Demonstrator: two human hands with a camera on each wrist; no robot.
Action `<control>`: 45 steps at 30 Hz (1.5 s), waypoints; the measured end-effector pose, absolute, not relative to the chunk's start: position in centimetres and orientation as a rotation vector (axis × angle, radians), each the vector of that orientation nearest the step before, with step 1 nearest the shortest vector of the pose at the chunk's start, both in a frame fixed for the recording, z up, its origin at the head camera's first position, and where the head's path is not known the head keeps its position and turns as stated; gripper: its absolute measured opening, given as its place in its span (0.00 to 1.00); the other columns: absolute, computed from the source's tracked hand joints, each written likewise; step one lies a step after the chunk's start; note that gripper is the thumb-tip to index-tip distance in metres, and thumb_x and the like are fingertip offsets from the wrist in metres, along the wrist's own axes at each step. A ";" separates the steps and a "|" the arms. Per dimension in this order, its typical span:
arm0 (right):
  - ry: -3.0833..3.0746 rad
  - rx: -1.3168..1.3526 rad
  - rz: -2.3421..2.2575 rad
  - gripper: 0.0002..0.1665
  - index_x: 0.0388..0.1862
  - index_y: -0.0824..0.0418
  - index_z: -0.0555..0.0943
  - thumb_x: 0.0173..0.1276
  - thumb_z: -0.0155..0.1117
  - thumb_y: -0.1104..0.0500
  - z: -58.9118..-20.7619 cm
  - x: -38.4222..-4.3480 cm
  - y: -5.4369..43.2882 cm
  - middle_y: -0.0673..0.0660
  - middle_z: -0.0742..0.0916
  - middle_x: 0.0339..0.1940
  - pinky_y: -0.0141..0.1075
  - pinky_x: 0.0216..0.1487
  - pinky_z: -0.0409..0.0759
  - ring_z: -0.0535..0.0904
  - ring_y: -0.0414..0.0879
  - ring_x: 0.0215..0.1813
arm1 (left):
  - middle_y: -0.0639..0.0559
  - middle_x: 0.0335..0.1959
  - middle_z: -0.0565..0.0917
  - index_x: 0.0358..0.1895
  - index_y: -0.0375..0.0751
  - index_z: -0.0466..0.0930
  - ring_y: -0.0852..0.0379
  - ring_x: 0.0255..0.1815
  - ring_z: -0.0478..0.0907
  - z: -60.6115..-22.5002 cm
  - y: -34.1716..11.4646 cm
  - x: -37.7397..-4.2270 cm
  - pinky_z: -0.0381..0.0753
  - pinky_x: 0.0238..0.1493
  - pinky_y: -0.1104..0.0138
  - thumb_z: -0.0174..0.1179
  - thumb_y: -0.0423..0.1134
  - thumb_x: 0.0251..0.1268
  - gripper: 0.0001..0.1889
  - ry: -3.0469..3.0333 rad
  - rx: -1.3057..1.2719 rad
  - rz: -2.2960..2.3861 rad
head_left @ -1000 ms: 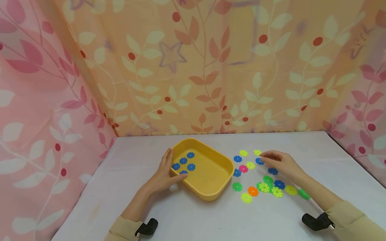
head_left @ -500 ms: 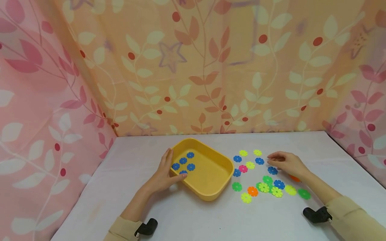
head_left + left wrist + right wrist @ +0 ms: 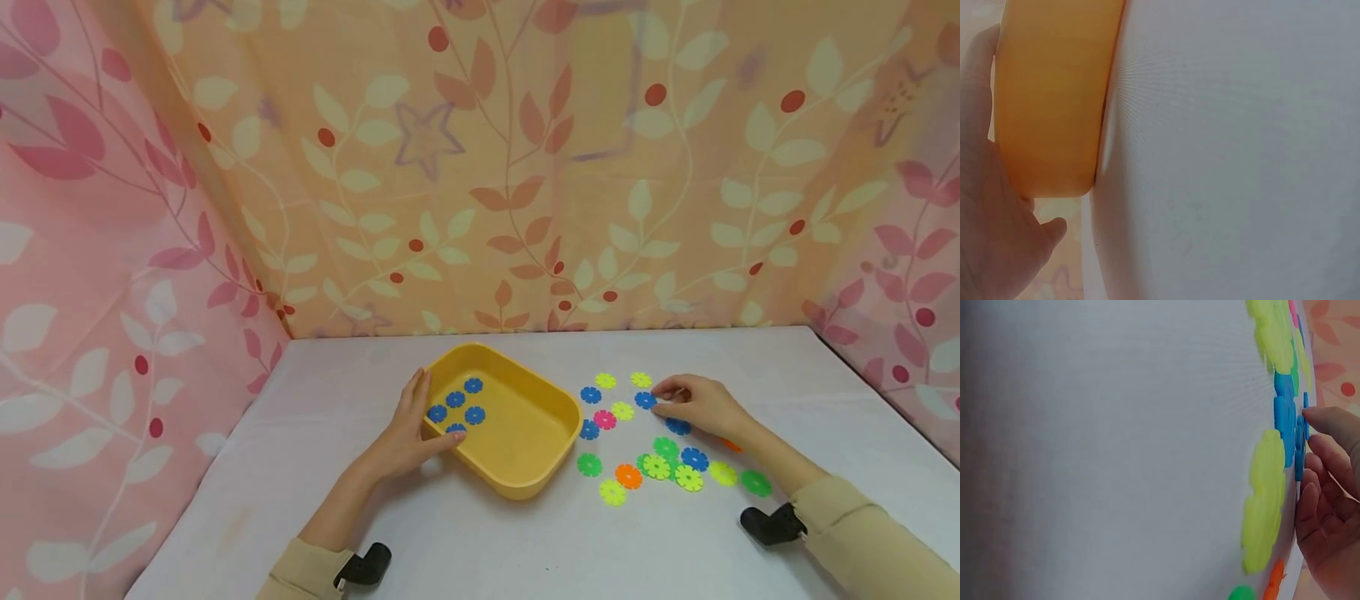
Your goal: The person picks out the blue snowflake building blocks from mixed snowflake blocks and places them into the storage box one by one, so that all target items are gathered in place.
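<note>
The left sleeve (image 3: 303, 575) and right sleeve (image 3: 862, 527) are plain beige cloth; from each cuff juts a bent, round-ended black gadget (image 3: 366, 565) with a small shiny metal bit.

I find the head view evenly and softly lit, with a faint shadow beneath the yellow tray (image 3: 521, 462). My left wrist picture is hazy and rather dim; fine ripples appear on the white cloth (image 3: 1222, 156). On my right wrist picture, the left edge darkens and a yellow-green disc (image 3: 1264, 503) looks blurred.
</note>
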State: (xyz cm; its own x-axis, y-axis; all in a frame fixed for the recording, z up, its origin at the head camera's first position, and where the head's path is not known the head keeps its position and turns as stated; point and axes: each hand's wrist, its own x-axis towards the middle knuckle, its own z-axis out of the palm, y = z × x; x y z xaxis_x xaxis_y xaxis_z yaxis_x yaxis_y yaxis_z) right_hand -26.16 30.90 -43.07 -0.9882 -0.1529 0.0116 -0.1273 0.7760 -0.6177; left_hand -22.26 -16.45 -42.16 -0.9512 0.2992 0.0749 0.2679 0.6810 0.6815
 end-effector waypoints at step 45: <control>2.888 -0.338 -1.302 0.25 0.48 0.56 0.85 0.61 0.70 0.40 -39.5 -25.1 25.7 0.52 0.85 0.40 0.36 0.40 0.78 0.76 0.51 0.45 | 0.55 0.79 0.29 0.79 0.53 0.29 0.47 0.79 0.35 -42.1 -16.4 -22.3 0.47 0.72 0.45 0.64 0.66 0.55 0.60 2.843 0.487 1.144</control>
State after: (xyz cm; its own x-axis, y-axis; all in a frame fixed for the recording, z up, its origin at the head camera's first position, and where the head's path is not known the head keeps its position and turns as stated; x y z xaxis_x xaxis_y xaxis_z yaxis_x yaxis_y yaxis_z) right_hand -25.12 25.74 -39.53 -0.9765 -0.1742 0.1265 -0.2102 0.6436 -0.7360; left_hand -22.27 -16.36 -42.09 -0.9500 0.3020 0.0799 0.2732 0.6791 0.6813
